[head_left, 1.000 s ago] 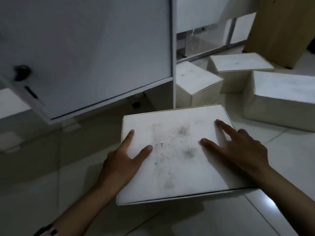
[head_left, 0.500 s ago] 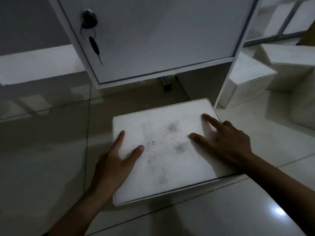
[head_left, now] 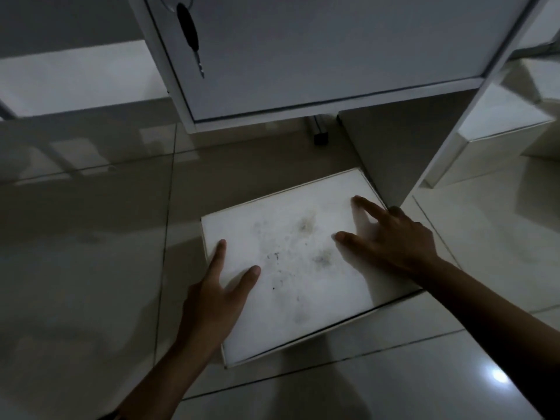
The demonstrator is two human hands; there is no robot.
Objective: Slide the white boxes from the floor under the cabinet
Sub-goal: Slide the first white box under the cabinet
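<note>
A flat white box [head_left: 291, 268] with dusty smudges on its lid lies on the tiled floor in front of the white cabinet [head_left: 318, 50]. My left hand [head_left: 218, 295] rests on the box's near left part, forefinger and thumb spread and straight. My right hand [head_left: 391, 237] presses on the lid's right side with fingers extended. The box's far edge sits just short of the dark gap under the cabinet door. Another white box [head_left: 497, 137] stands on the floor to the right of the cabinet's side panel.
A key [head_left: 191, 31] hangs from the lock at the cabinet door's upper left. A small dark cabinet foot [head_left: 320, 136] stands in the gap beneath. The cabinet's side panel [head_left: 454, 140] reaches the floor next to the box's right corner. Glossy floor tiles [head_left: 75, 268] spread to the left.
The view has swung left and down toward the cabinet door. The box, under both hands, has moved toward the cabinet's underside, and the other boxes have slipped out to the right edge.
</note>
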